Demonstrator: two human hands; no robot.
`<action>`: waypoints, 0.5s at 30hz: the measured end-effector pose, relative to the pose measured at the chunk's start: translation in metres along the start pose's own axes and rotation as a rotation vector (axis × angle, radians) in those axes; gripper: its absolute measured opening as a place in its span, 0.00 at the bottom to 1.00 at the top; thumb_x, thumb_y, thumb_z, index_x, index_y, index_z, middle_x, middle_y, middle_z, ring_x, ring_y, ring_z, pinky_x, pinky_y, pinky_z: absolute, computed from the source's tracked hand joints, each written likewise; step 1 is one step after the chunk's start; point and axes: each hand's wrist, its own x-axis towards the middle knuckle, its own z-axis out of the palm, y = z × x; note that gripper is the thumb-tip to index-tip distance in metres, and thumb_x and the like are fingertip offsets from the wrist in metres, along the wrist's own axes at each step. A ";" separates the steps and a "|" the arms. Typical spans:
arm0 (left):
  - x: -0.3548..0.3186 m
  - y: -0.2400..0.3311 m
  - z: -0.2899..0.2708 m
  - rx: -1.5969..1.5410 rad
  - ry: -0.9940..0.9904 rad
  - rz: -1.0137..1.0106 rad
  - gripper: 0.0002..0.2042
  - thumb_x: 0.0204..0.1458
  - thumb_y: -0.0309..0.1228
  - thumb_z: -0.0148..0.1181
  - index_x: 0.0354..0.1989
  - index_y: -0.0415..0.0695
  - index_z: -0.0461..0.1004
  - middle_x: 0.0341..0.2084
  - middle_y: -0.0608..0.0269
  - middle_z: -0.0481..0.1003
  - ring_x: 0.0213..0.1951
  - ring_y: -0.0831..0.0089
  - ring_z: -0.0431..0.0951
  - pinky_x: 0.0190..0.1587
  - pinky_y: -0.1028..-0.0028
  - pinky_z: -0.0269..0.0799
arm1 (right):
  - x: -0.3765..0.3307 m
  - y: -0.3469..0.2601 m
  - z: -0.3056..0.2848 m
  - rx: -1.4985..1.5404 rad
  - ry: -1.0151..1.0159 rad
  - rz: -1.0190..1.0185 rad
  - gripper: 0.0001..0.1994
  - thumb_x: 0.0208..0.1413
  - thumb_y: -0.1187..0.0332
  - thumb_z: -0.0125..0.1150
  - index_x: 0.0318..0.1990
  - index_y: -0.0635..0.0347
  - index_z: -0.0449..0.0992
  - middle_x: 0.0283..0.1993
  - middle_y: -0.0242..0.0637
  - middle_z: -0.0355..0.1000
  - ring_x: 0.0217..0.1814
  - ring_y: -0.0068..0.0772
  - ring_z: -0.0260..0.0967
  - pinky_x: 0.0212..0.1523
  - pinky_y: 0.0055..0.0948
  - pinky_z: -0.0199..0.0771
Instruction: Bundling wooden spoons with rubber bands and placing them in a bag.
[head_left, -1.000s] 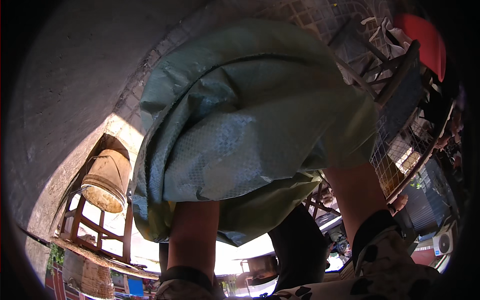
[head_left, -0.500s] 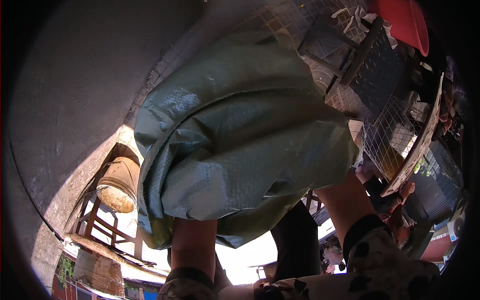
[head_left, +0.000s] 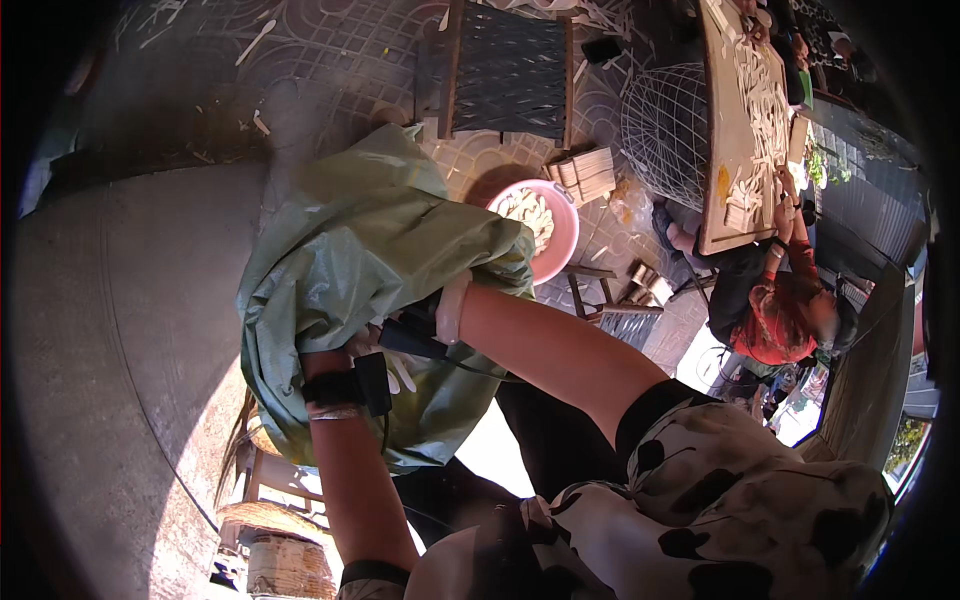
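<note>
A large green woven plastic sack (head_left: 350,240) bulges in front of me, its folds draped over both my hands. My left hand (head_left: 325,362) reaches under a fold of it, and a black strap with a black box is on that wrist. My right hand (head_left: 434,303) goes in at the sack's right side, past a pale band and another black box. The fingers of both hands are hidden, so their grip does not show. Between the wrists, several pale flat wooden pieces (head_left: 398,370) show at the sack's mouth.
A pink basin (head_left: 562,235) of pale wooden pieces stands beyond the sack, near bundled sticks (head_left: 582,175) and a woven-seat stool (head_left: 510,75). At right, a co-worker in red (head_left: 775,315) handles pieces on a long board (head_left: 718,205), beside a wire basket (head_left: 665,130).
My view has swung, bringing the basin, stool and board into fuller sight. The sack has sunk and crumpled, and both my wrists, covered before, now show at its mouth.
</note>
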 end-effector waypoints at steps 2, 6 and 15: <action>-0.040 -0.003 -0.002 0.034 0.040 0.000 0.25 0.64 0.36 0.49 0.67 0.39 0.58 0.54 0.44 0.75 0.56 0.45 0.73 0.57 0.54 0.69 | -0.021 -0.001 0.012 0.094 -0.007 -0.025 0.18 0.52 0.58 0.66 0.48 0.56 0.78 0.43 0.32 0.79 0.39 0.27 0.74 0.34 0.30 0.73; -0.101 0.055 0.031 0.426 -0.011 0.054 0.23 0.65 0.39 0.50 0.64 0.41 0.63 0.52 0.51 0.75 0.52 0.55 0.76 0.54 0.61 0.71 | -0.065 -0.013 0.014 0.171 0.070 -0.023 0.16 0.48 0.60 0.68 0.42 0.57 0.80 0.36 0.31 0.78 0.33 0.23 0.72 0.30 0.27 0.70; -0.174 0.092 0.082 -0.387 0.213 -0.541 0.30 0.55 0.51 0.67 0.49 0.32 0.74 0.41 0.59 0.78 0.38 0.74 0.79 0.41 0.74 0.77 | -0.164 0.006 0.025 0.350 0.155 0.082 0.14 0.42 0.64 0.74 0.33 0.65 0.82 0.27 0.34 0.76 0.27 0.22 0.71 0.26 0.27 0.68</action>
